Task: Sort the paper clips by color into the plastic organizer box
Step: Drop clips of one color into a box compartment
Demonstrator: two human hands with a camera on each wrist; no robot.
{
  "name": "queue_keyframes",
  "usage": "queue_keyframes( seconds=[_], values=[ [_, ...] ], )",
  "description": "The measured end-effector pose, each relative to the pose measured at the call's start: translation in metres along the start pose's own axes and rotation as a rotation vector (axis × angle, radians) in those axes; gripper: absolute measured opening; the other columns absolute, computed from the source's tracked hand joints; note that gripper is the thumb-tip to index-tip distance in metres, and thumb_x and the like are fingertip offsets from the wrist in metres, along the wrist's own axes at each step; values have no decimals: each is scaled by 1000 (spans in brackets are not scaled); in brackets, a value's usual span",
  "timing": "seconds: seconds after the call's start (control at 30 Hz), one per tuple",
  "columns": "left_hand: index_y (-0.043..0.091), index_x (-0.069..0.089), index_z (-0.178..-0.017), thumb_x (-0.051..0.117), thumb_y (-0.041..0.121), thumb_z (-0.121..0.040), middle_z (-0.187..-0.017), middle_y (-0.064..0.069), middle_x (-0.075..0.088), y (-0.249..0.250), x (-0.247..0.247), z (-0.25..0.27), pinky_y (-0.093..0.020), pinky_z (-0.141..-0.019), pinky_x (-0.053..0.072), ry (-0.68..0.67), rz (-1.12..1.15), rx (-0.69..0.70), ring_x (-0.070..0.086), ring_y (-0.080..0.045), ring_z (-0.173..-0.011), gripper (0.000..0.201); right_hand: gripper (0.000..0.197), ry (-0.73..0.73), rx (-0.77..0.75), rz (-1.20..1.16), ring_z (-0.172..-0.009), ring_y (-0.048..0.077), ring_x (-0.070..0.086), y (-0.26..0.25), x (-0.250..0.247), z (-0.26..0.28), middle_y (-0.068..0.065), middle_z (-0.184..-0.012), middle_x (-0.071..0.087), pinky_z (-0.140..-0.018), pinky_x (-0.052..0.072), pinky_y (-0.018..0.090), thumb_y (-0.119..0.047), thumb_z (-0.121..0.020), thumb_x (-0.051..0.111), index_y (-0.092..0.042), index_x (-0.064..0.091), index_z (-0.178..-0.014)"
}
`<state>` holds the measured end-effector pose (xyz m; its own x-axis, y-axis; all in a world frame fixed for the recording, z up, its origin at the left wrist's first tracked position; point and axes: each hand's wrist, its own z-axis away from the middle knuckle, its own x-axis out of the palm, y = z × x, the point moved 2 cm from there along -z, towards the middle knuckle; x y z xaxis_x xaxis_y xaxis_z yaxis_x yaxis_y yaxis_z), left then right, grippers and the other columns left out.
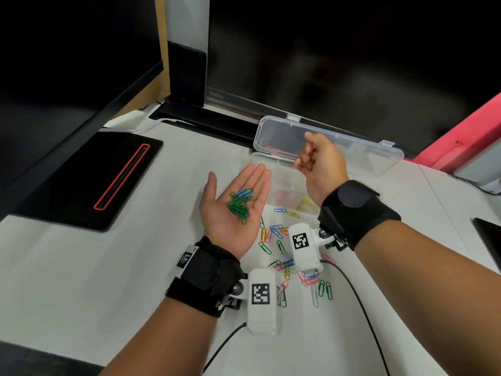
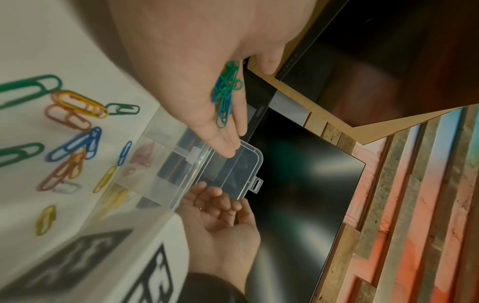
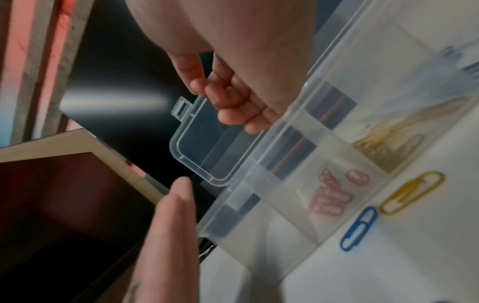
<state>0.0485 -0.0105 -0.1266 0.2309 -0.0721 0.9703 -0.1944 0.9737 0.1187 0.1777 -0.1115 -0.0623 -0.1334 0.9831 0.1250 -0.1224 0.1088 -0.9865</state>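
My left hand [image 1: 217, 221] is held flat, palm up, with a small heap of green and blue paper clips [image 1: 240, 203] lying on it. The heap [image 2: 225, 96] shows on the left hand [image 2: 181, 82] in the left wrist view too. My right hand [image 1: 318, 158] hovers over the clear organizer box [image 1: 374, 172] with its fingers curled; no clip shows in it. The lid [image 1: 276, 131] stands open behind. One compartment holds red clips [image 3: 334, 196], another yellow clips [image 3: 388, 147]. Many loose mixed clips [image 1: 279, 240] lie on the white table in front of the box.
A black pad with a red outline [image 1: 89, 180] lies at the left. Dark monitors stand behind the box. White wrist cameras [image 1: 263, 299] and a black cable [image 1: 352, 289] hang over the loose clips. A dark flat object [image 1: 492, 240] is at the right edge.
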Motion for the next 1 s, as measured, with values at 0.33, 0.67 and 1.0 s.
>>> queue_keyframes(
  seconds=[0.33, 0.67, 1.0],
  values=[
    [-6, 48, -135, 39, 56, -96, -132, -25, 56, -19, 11, 9, -45, -112, 35, -36, -135, -91, 52, -36, -127, 75, 10, -517, -397, 1055, -65, 1, 60, -18, -7, 69, -10, -74, 72, -63, 45, 12, -20, -84, 68, -26, 75, -87],
    [-4, 49, -136, 41, 57, -94, -122, -21, 56, -39, 16, 26, -37, -99, 48, -69, -156, -128, 61, -30, -108, 74, 15, -480, -559, 1211, -75, 7, 56, -20, -24, 90, -9, -82, 66, -75, 47, 26, -31, -83, 72, -33, 75, -97],
    [-5, 41, -140, 36, 56, -96, -134, -24, 55, -45, 4, 20, -42, -110, 37, -83, -162, -139, 55, -36, -124, 75, 18, -407, -375, 963, -67, 13, 68, -6, -34, 82, -3, -71, 72, -71, 56, 32, -10, -78, 63, -25, 73, -76]
  ],
)
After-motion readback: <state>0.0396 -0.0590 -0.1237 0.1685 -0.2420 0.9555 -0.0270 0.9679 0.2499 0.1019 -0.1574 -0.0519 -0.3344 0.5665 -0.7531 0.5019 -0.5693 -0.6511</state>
